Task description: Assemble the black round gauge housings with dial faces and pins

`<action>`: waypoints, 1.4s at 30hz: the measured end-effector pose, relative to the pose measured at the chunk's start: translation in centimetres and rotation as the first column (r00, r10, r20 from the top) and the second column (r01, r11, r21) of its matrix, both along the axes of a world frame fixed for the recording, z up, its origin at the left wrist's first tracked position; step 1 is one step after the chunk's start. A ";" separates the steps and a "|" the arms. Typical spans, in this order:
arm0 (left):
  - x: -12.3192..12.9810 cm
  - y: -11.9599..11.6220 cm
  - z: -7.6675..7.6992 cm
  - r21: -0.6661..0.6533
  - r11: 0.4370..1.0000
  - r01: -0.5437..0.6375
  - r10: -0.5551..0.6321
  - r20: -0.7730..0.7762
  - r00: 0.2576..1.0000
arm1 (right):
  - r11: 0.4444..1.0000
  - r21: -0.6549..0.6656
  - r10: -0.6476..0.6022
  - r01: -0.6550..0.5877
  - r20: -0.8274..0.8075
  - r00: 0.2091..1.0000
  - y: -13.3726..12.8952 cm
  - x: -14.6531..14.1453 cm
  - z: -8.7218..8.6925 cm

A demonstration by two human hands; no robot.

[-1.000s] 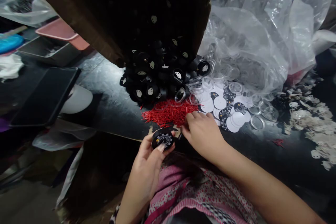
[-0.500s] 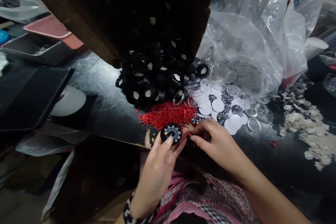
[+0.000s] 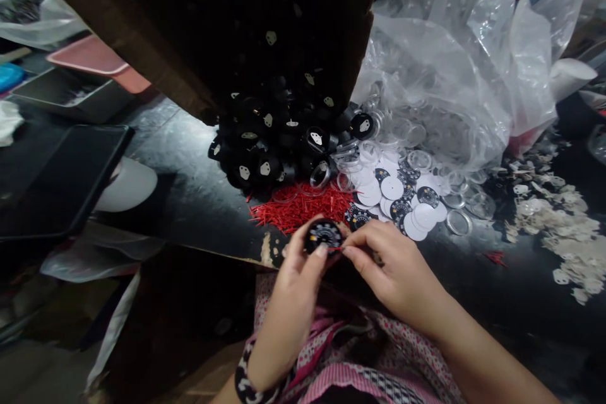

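Note:
My left hand grips a round black gauge with a white-marked dial, its thumb on the front edge. My right hand pinches a thin red pointer needle between thumb and forefinger, at the right side of the dial. Just beyond both hands lies a heap of red needles. Round dial discs, some white side up and some printed black, are piled to the right of it. Behind the needles are black gauge housings with small pale plates on them.
A large open cardboard box tilts over the housings. Clear plastic rings spill from a clear plastic bag. Pale flat plates are heaped at right. A dark tablet-like panel and a grey tray stand at left.
My left hand has brought the gauge slightly right and tilted its dial. My right hand has moved the red needle up against the dial's right side.

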State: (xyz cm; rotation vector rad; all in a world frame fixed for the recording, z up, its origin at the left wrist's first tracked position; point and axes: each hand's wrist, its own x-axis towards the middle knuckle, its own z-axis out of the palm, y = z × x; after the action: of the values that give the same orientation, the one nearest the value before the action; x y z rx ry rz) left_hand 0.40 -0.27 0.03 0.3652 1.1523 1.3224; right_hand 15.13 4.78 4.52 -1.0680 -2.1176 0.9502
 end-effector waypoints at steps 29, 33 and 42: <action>0.0 -0.1 0.2 -0.020 0.979 0.204 -0.205 -0.030 0.978 | 0.999 -0.038 -0.025 0.028 0.092 0.995 -0.3 0.4 0.3; -0.3 -0.2 -0.2 -0.042 0.976 0.216 -0.216 -0.002 0.976 | 0.988 0.143 0.024 -0.063 0.257 0.966 0.2 0.3 0.2; 1.1 -0.7 -0.7 -0.159 0.982 0.101 -0.096 0.039 0.995 | 0.962 0.272 -0.096 -0.008 0.366 0.926 0.5 -0.8 0.3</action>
State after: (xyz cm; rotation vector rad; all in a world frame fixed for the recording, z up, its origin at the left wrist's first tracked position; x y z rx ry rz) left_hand 1.50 -1.01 -0.70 0.2789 1.1911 1.1372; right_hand 14.37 5.26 4.86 -1.2239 -2.4311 0.4365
